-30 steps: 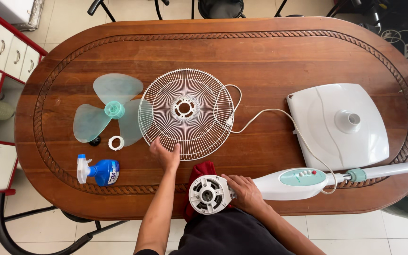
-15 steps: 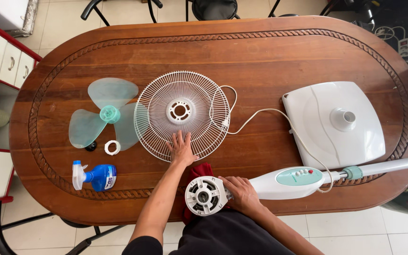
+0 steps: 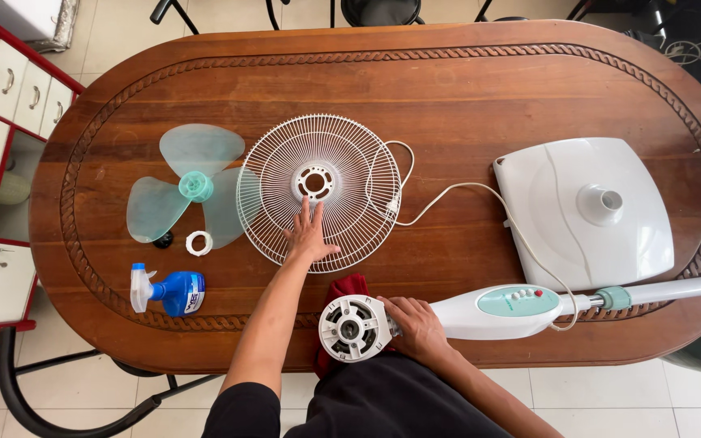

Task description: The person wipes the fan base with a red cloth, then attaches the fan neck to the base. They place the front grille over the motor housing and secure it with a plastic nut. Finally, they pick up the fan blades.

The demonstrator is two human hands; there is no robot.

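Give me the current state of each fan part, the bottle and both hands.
Wire guard: flat on table, left hand spread on it.
Blade: detached, lying flat.
Motor head: on its side, gripped by right hand.
Base: detached, flat.
Spray bottle: lying down.

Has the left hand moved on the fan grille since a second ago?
Yes. The left hand has slid from the near rim of the white fan grille inward toward its central hub, its fingertips now lying just short of the hub ring.
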